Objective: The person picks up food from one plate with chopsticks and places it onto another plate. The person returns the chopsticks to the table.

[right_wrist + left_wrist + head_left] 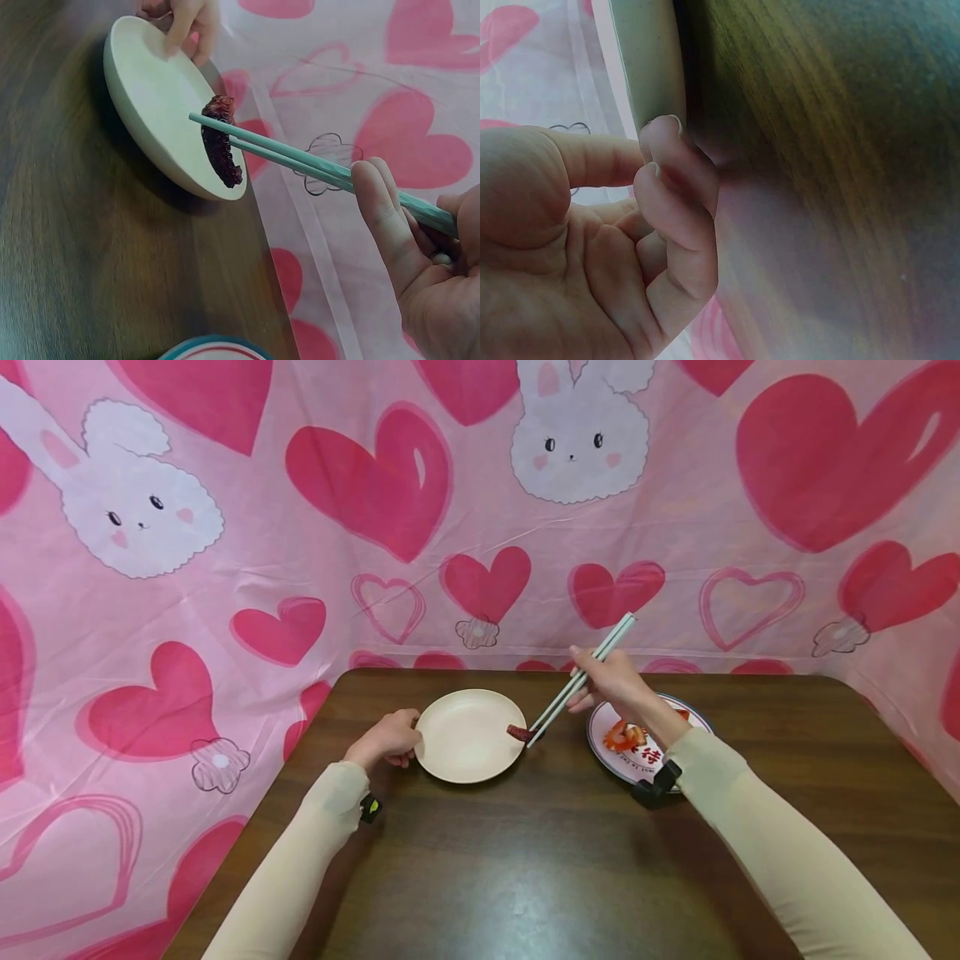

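My left hand [392, 737] pinches the left rim of a cream plate [468, 735]; in the left wrist view its thumb and curled fingers [679, 202] meet at the plate's edge. In my right hand [611, 681] is a pair of pale green chopsticks [577, 681], slanting down to the left. Between their tips they hold a dark red, ridged piece of food [219, 142], which looks like a piece of octopus tentacle. It overlaps the plate's right rim in the head view. No other food shows on the cream plate.
A white patterned plate [600, 739] with a blue rim stands under my right forearm, partly hidden. Orange-red shrimp [625, 737] lie on it. The brown wooden table [480, 860] meets a pink heart-print cloth [375, 568] at its back and left.
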Motion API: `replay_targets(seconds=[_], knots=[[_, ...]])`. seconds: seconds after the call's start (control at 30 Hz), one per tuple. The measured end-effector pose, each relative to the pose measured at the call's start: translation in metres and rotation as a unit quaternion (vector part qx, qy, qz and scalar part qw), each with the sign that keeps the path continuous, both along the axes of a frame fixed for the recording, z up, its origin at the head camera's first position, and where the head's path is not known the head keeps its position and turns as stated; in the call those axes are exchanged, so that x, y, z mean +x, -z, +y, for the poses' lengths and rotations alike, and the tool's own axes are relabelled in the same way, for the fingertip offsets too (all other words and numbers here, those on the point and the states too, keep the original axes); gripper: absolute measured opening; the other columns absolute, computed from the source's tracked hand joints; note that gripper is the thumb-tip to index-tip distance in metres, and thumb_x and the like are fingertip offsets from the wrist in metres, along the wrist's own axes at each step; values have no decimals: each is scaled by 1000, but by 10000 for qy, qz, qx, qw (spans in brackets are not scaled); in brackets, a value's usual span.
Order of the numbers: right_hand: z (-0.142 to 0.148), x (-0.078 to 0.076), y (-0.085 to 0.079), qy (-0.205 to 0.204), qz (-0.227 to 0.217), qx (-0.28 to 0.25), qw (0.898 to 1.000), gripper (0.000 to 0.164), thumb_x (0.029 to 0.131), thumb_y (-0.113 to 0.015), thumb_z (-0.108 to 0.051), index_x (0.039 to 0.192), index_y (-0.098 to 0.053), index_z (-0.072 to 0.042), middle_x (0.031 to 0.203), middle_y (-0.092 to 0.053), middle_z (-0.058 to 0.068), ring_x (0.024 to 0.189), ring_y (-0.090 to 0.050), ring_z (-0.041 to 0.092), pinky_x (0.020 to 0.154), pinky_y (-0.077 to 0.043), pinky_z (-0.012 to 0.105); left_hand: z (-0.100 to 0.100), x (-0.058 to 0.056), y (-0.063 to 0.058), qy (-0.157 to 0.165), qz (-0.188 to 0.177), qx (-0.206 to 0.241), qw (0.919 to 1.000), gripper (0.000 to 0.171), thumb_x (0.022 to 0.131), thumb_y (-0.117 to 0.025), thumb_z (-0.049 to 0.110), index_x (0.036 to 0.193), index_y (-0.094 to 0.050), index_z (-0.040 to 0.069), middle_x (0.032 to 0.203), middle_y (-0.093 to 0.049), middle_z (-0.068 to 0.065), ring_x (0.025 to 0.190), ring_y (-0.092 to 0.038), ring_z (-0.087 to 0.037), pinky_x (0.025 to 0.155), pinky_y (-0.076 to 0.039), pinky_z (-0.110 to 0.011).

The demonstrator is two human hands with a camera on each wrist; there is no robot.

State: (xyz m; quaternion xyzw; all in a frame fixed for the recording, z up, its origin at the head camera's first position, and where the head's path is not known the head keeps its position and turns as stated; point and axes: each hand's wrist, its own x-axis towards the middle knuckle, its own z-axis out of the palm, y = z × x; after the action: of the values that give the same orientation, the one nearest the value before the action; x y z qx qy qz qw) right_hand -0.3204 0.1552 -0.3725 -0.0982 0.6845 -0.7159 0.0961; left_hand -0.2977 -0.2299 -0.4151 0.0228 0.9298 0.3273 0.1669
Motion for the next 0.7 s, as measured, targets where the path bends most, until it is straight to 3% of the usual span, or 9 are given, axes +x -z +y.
replay_targets(seconds=[0.7], knots=[[-43, -3, 12, -123, -167, -128, 9997, 44, 111, -56, -27, 103, -53, 17, 71, -69, 16, 55, -73, 24, 59, -63, 45, 0, 0, 0, -33, 46, -24, 10000, 46, 91, -59, 3, 136, -54, -1, 70, -60, -13, 53, -60, -21, 50, -56, -34]])
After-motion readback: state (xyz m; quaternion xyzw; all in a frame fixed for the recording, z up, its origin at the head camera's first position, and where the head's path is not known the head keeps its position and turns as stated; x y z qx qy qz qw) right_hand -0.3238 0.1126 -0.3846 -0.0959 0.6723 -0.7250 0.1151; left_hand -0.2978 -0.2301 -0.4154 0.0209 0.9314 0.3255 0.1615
